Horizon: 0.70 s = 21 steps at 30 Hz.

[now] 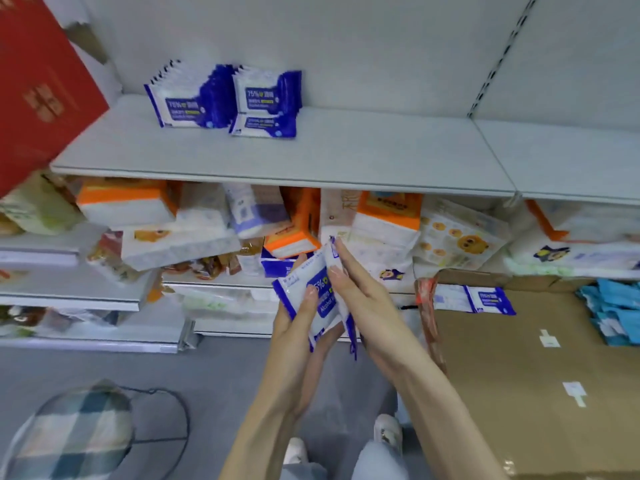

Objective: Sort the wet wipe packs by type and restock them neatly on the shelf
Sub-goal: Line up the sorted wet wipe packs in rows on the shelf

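Observation:
My left hand (298,317) and my right hand (367,299) together hold a small stack of blue-and-white alcohol wipe packs (320,292) in front of the lower shelves. The front pack faces me. On the grey upper shelf (311,154) two upright rows of the same blue-and-white packs (194,98) stand at the back, with one pack (263,125) lying flat before them. Another blue-and-white pack (481,299) rests on the edge of the cardboard box (519,375) at right. Light-blue packs (616,313) lie in that box at the far right.
A red box (38,84) stands at the left end of the upper shelf. The lower shelf holds tissue packs with orange tops (128,202) and assorted bags. A plaid stool (76,434) stands on the floor at lower left. My shoes (388,431) show below.

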Each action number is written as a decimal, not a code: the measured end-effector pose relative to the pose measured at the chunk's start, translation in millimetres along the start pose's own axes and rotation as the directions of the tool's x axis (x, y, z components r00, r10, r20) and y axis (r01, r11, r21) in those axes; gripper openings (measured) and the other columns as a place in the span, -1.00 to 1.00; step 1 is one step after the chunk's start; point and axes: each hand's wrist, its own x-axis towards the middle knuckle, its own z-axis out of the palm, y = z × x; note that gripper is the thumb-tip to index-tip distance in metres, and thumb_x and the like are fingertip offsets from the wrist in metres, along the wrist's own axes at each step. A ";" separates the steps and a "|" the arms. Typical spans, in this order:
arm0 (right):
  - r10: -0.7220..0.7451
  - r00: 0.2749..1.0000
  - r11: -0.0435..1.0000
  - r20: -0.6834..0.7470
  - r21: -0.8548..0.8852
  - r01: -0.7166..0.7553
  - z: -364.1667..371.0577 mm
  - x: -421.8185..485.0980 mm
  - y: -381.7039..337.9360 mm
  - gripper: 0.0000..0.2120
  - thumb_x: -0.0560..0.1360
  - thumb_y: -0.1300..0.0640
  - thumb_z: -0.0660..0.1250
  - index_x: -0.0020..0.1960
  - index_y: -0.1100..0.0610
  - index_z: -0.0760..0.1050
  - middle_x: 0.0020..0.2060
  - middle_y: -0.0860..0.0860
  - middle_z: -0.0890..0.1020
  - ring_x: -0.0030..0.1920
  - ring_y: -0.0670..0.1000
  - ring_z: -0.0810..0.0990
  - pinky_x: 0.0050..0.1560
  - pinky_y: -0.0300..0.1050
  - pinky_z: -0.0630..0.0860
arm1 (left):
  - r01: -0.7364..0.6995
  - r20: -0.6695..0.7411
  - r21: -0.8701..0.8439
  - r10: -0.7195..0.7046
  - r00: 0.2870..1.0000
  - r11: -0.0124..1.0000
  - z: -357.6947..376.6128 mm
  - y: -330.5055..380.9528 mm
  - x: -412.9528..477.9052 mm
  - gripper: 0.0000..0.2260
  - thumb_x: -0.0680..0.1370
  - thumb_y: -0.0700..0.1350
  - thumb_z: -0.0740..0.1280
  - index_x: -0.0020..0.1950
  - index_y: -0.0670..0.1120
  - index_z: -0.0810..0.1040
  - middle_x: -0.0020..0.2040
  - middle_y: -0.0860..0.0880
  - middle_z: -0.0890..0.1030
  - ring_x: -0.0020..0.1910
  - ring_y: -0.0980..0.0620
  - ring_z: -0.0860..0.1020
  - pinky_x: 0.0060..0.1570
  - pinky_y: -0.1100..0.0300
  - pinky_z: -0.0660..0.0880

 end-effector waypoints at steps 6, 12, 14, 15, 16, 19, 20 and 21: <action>0.029 0.996 0.996 -0.089 0.082 -0.022 30.6 0.5 -8.6 -0.32 0.28 0.06 0.53 0.36 -0.13 0.40 0.10 -0.05 0.64 0.00 -0.05 0.67 -0.13 -0.12 0.62 | 0.004 -0.026 -0.093 -0.007 1.000 0.996 -21.5 28.8 -12.3 -0.65 0.46 -0.03 0.26 0.23 -0.01 0.51 0.11 -0.07 0.66 0.08 -0.05 0.64 -0.03 0.04 0.62; -0.106 0.945 0.989 -0.310 -0.133 0.067 47.0 14.8 -5.6 -0.39 0.38 0.05 0.51 0.33 -0.14 0.32 0.08 -0.10 0.57 -0.03 -0.12 0.64 -0.16 -0.17 0.64 | 0.059 -0.101 -0.143 -0.074 0.992 0.988 -30.1 34.7 -4.3 -0.61 0.37 0.00 0.31 0.19 0.00 0.52 0.05 -0.03 0.69 0.03 0.03 0.66 -0.05 0.09 0.61; -0.125 0.942 0.986 -0.312 -0.146 0.083 43.8 23.0 -7.2 -0.43 0.43 0.01 0.46 0.38 -0.11 0.34 0.17 -0.06 0.56 0.05 -0.08 0.63 -0.09 -0.11 0.65 | 0.072 -0.117 -0.171 -0.093 0.989 0.983 -29.2 38.1 4.4 -0.58 0.38 0.00 0.32 0.23 -0.03 0.51 0.09 -0.07 0.67 0.08 -0.03 0.64 0.04 0.00 0.57; -0.115 0.945 0.990 -0.308 -0.119 0.082 41.4 27.7 -9.1 -0.46 0.45 0.02 0.43 0.39 -0.11 0.34 0.17 -0.05 0.57 0.05 -0.06 0.64 -0.09 -0.10 0.65 | 0.070 -0.124 -0.175 -0.093 0.988 0.982 -28.2 40.7 9.5 -0.58 0.38 -0.01 0.33 0.24 -0.03 0.50 0.10 -0.09 0.67 0.10 -0.06 0.63 0.09 -0.06 0.55; -0.091 0.949 0.994 -0.302 -0.080 0.070 38.8 33.2 -11.9 -0.49 0.47 0.04 0.41 0.38 -0.13 0.35 0.14 -0.04 0.60 0.03 -0.04 0.65 -0.12 -0.09 0.65 | 0.062 -0.132 -0.169 -0.085 0.988 0.984 -27.6 43.2 15.6 -0.60 0.39 -0.03 0.33 0.23 -0.02 0.51 0.09 -0.09 0.67 0.09 -0.07 0.63 0.10 -0.10 0.54; -0.012 0.968 0.999 -0.250 0.040 0.023 30.8 54.2 -22.9 -0.50 0.45 0.14 0.44 0.32 -0.13 0.39 0.04 0.00 0.65 -0.01 0.01 0.68 -0.13 0.04 0.66 | 0.026 -0.148 -0.147 -0.048 0.988 0.989 -26.5 54.4 36.0 -0.67 0.40 -0.08 0.33 0.16 -0.02 0.53 0.01 -0.08 0.69 -0.02 -0.04 0.67 -0.04 -0.02 0.61; 0.001 0.974 0.999 -0.227 0.051 0.011 28.6 62.7 -27.9 -0.52 0.43 0.19 0.46 0.28 -0.09 0.43 0.02 0.01 0.66 -0.02 0.03 0.69 -0.11 0.08 0.65 | 0.017 -0.156 -0.141 -0.039 0.987 0.990 -27.0 58.4 43.8 -0.70 0.42 -0.10 0.33 0.16 -0.03 0.53 -0.01 -0.08 0.70 -0.06 -0.02 0.68 -0.13 0.02 0.64; 0.000 0.979 0.999 -0.204 0.046 0.010 26.0 72.6 -32.0 -0.56 0.41 0.26 0.47 0.22 -0.04 0.47 0.00 0.02 0.68 -0.03 0.04 0.69 -0.11 0.07 0.64 | 0.004 -0.166 -0.127 -0.025 0.986 0.992 -28.5 62.8 52.7 -0.74 0.46 -0.13 0.32 0.14 -0.04 0.54 -0.04 -0.07 0.70 -0.10 -0.01 0.68 -0.22 0.07 0.64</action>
